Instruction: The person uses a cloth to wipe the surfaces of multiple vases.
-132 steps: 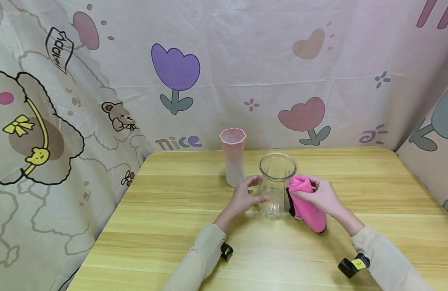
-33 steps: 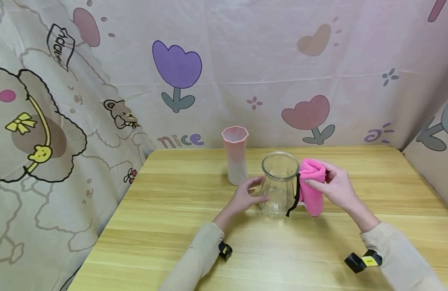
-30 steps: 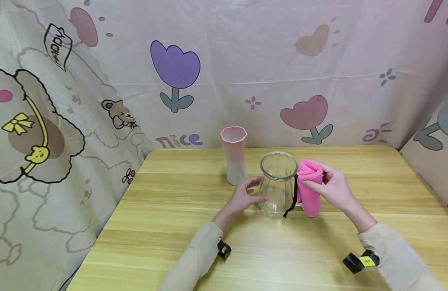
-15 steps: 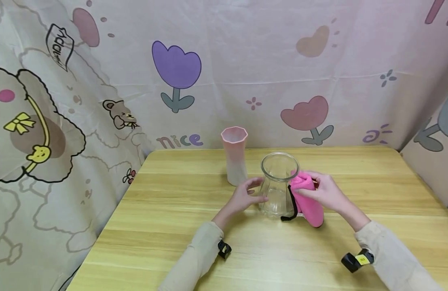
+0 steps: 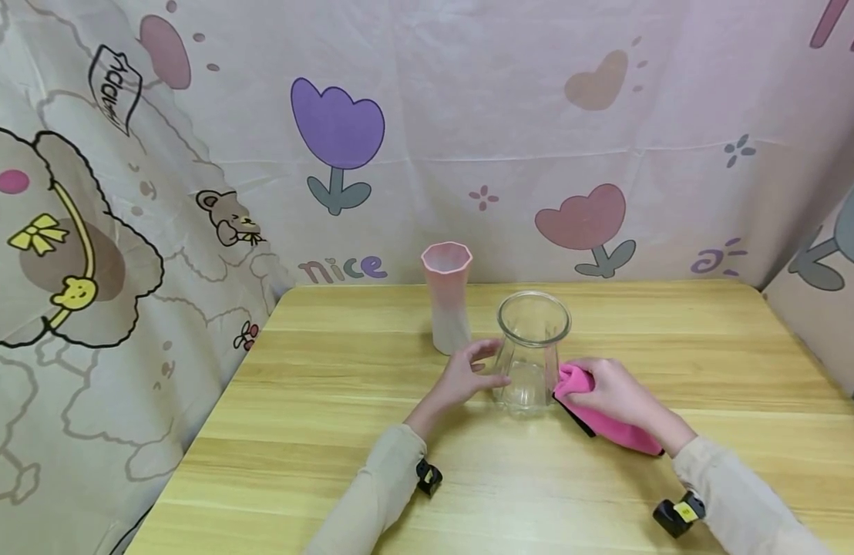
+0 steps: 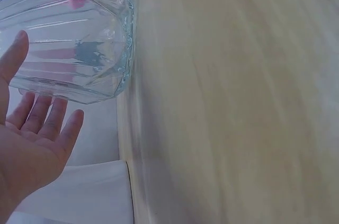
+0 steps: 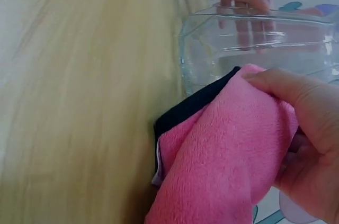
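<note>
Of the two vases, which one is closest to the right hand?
The clear, see-through glass vase, beside the pink cloth in the right hand. The pink-to-white vase is narrower and stands farther back.

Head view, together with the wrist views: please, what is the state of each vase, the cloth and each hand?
Glass vase: upright, open-topped.
Pink-and-white vase: upright, open-topped.
Pink cloth: folded, held beside the glass vase.
Left hand: fingers apart, by the glass vase.
Right hand: gripping the pink cloth.
</note>
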The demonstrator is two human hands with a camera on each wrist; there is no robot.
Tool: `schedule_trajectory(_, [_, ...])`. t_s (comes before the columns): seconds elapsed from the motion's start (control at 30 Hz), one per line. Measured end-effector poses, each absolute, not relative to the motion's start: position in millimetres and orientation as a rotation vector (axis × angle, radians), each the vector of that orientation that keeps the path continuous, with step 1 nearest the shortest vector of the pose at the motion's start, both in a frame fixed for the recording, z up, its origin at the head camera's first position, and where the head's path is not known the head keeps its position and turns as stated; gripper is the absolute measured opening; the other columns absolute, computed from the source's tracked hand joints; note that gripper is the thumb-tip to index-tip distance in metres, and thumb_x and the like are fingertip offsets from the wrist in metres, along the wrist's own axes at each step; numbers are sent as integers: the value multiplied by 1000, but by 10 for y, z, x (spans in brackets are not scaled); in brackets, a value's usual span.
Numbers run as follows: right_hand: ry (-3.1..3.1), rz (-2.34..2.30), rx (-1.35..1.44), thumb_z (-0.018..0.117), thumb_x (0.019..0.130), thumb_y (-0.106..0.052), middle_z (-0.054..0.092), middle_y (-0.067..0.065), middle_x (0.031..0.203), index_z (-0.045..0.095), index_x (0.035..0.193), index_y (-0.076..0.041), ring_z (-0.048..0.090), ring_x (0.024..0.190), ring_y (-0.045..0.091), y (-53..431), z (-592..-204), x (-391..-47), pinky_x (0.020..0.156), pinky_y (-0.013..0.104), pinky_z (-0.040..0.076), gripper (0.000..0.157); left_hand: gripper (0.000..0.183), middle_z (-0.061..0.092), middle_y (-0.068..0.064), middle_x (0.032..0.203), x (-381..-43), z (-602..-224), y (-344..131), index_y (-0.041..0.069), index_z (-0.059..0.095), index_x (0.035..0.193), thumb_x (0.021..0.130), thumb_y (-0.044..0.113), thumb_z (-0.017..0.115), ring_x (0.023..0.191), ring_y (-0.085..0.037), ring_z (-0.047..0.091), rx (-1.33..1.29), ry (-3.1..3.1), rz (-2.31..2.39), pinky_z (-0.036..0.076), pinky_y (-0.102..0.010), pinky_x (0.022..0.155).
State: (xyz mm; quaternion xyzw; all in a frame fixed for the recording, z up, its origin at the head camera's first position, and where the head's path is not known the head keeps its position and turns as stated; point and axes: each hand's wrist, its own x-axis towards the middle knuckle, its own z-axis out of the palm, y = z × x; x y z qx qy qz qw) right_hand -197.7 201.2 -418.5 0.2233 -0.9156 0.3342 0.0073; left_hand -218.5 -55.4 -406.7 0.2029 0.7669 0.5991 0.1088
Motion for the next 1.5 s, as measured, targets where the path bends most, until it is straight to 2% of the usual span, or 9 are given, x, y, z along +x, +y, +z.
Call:
schedule_trajectory(0.23, [-2918, 915, 692, 70, 69, -7, 55, -1, 70, 62, 96, 5, 42, 57, 8, 1957, -4198, -1969, 46, 19, 37, 30, 62, 47, -14, 132, -2185, -4071, -563, 0, 45, 130, 75, 5, 72, 122, -29, 43, 577, 2265, 1757, 34, -45, 102])
schedule_trajectory(0.37, [-2894, 986, 683, 71, 70, -8, 57, 0, 72, 62, 98, 4, 44, 57, 7, 1973, -4212, -1975, 45, 19, 40, 32, 62, 48, -12, 132, -2228, -4156, -562, 2, 46, 130, 75, 8, 73, 122, -26, 44, 569, 2280, 1758, 36, -42, 102])
schedule_trajectory(0.53, [-2803, 1215, 625, 73, 74, -11, 63, 8, 80, 59, 110, 8, 51, 58, 6, 2038, -4161, -1980, 47, 21, 46, 44, 63, 50, -4, 131, -2338, -4343, -546, 8, 47, 129, 73, 13, 75, 120, -20, 46, 566, 2324, 1736, 37, -37, 101])
schedule_trajectory(0.73, [-2659, 1516, 483, 72, 77, -14, 63, 22, 101, 53, 119, 7, 60, 73, 2, 2029, -3989, -1969, 59, 22, 53, 51, 63, 50, -4, 130, -2340, -4332, -547, 8, 47, 129, 73, 15, 75, 120, -19, 46, 562, 2332, 1720, 37, -37, 101])
schedule_trajectory(0.8, [-2582, 1577, 466, 72, 77, -12, 62, 18, 105, 52, 121, 6, 60, 79, 0, 2009, -3940, -1966, 63, 22, 54, 52, 63, 50, -4, 130, -2338, -4327, -548, 8, 47, 129, 73, 15, 75, 120, -20, 46, 569, 2331, 1720, 37, -38, 101])
schedule_trajectory(0.97, [-2397, 1640, 472, 71, 76, -4, 63, -15, 98, 51, 121, 8, 59, 82, -3, 1966, -3844, -1951, 65, 16, 52, 50, 63, 50, -6, 131, -2329, -4309, -549, 8, 47, 129, 73, 13, 75, 121, -21, 45, 563, 2317, 1723, 36, -40, 101])
schedule_trajectory(1.03, [-2338, 1675, 476, 70, 76, -1, 61, -23, 96, 51, 121, 9, 59, 83, -4, 1962, -3818, -1936, 66, 14, 51, 49, 63, 49, -8, 131, -2318, -4285, -551, 6, 46, 129, 73, 10, 75, 121, -23, 44, 559, 2293, 1738, 35, -42, 102])
schedule_trajectory(1.23, [-2186, 1774, 475, 68, 74, 8, 62, -21, 101, 55, 119, 5, 60, 86, -4, 1978, -3751, -1885, 70, 11, 50, 47, 62, 49, -14, 130, -2255, -4158, -552, 0, 46, 128, 73, 5, 73, 121, -29, 44, 588, 2276, 1747, 34, -47, 101])
schedule_trajectory(1.5, [-2040, 1864, 425, 67, 73, 12, 66, -15, 98, 59, 118, -2, 62, 83, -1, 1962, -3647, -1855, 68, 12, 51, 48, 64, 50, -5, 130, -2351, -4345, -547, 7, 47, 130, 73, 12, 75, 120, -20, 45, 567, 2330, 1709, 37, -38, 101])
